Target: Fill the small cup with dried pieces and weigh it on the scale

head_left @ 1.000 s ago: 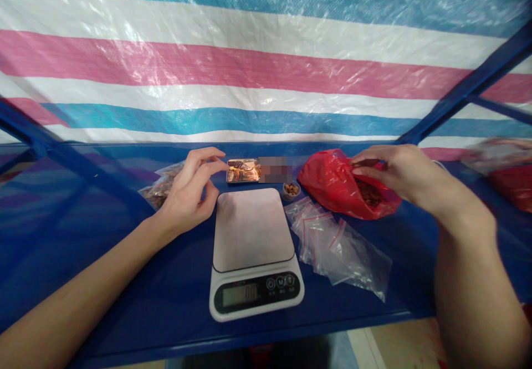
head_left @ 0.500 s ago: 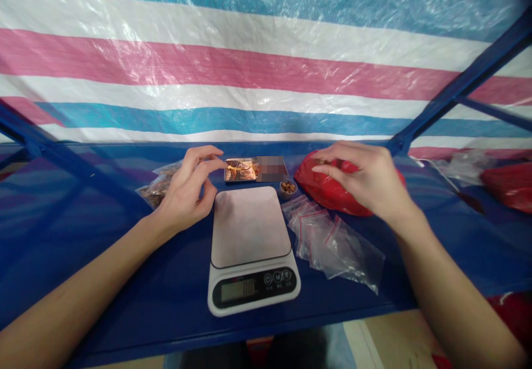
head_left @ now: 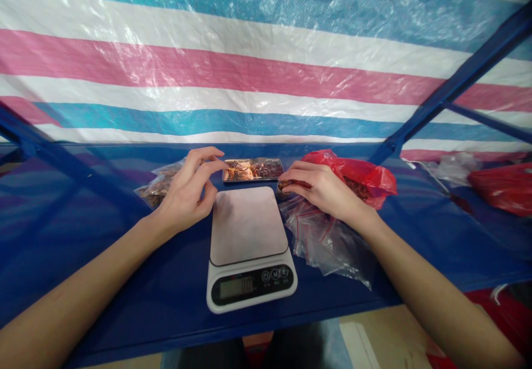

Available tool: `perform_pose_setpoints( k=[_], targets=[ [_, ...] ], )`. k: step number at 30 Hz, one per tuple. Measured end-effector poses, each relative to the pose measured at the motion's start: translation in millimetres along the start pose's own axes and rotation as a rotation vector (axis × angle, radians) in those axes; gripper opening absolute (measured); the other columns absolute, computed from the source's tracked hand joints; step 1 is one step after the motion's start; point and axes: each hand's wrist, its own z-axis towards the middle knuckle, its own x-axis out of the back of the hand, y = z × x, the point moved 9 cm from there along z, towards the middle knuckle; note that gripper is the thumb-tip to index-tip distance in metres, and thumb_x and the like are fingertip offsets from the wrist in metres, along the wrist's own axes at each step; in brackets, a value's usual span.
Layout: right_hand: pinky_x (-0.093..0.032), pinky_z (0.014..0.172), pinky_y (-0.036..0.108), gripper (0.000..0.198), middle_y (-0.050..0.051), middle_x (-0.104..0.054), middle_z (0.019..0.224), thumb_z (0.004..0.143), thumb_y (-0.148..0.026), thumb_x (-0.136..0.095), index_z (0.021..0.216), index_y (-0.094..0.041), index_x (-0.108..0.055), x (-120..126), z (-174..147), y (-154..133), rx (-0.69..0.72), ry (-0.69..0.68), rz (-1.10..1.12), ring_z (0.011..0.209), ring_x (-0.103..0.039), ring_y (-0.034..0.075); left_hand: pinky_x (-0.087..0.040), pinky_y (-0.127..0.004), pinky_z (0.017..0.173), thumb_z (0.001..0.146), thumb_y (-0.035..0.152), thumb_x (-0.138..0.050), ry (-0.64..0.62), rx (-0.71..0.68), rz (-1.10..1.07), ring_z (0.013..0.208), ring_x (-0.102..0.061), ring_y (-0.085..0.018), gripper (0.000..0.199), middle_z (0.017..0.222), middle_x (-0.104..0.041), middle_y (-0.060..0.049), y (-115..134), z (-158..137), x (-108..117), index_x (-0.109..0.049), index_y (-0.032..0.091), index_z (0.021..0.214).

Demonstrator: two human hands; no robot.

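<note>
My left hand (head_left: 189,189) is held with bent fingers apart and nothing in them, its fingertips at the left edge of a phone (head_left: 253,170) with a lit screen. My right hand (head_left: 322,189) is pinched on small brown pieces, over a small clear cup (head_left: 283,189) that its fingers partly cover. Between my hands stands a white kitchen scale (head_left: 249,227); its plate is bare and the display seems to read zero. Behind my right hand an opened red plastic bag (head_left: 369,178) shows brown pieces inside.
Clear zip bags (head_left: 320,239) with red seams lie fanned to the scale's right. A filled clear bag (head_left: 155,189) is by my left wrist. Farther right lies another red bag (head_left: 502,189). Blue metal struts (head_left: 436,100) rise at both sides before a striped sheet (head_left: 233,64).
My right hand has moved left and down from above the red bag to the small cup. The red bag's opening now shows. My left hand has stayed nearly still.
</note>
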Motion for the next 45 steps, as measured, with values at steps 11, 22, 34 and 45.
perform_pose_setpoints(
  k=[11,22,34,45],
  targets=[
    [-0.054,0.086,0.035,0.019,0.009,-0.073,0.107,0.107,-0.022,-0.063,0.116,-0.017,-0.079,-2.3,-2.1,0.4,0.017,-0.058,-0.035,0.094,-0.070,0.023,-0.059,-0.043,0.099,0.087,-0.003,-0.049,-0.004,-0.010,-0.004,0.121,-0.064,-0.028,0.044,0.134,-0.060,-0.014,0.5,0.0,-1.2,-0.059,0.019,0.124],
    [-0.057,0.088,0.035,0.025,0.009,-0.073,0.110,0.106,-0.022,-0.064,0.128,-0.019,-0.076,0.1,-2.5,1.0,-0.013,-0.047,-0.075,0.099,-0.072,0.024,-0.059,-0.045,0.102,0.088,-0.002,-0.049,0.001,0.003,-0.010,0.124,-0.063,-0.029,0.046,0.135,-0.059,-0.013,-1.0,-0.5,0.7,-0.059,0.019,0.127],
    [-0.059,0.094,0.036,0.023,0.010,-0.074,0.115,0.101,-0.016,-0.069,0.123,-0.015,-0.077,-2.1,-2.4,-4.8,0.042,0.025,-0.014,0.105,-0.073,0.024,-0.058,-0.045,0.103,0.087,-0.003,-0.050,0.009,0.009,-0.010,0.124,-0.063,-0.029,0.048,0.135,-0.061,-0.014,-1.1,0.5,1.3,-0.058,0.019,0.129],
    [-0.058,0.095,0.035,0.022,0.008,-0.080,0.115,0.109,-0.028,-0.061,0.120,-0.019,-0.078,2.9,-5.5,-3.7,-0.018,0.045,0.099,0.105,-0.074,0.022,-0.058,-0.047,0.103,0.088,-0.003,-0.050,0.006,0.000,0.006,0.129,-0.062,-0.030,0.050,0.134,-0.061,-0.014,-1.5,-0.3,2.2,-0.056,0.020,0.132]
  ],
)
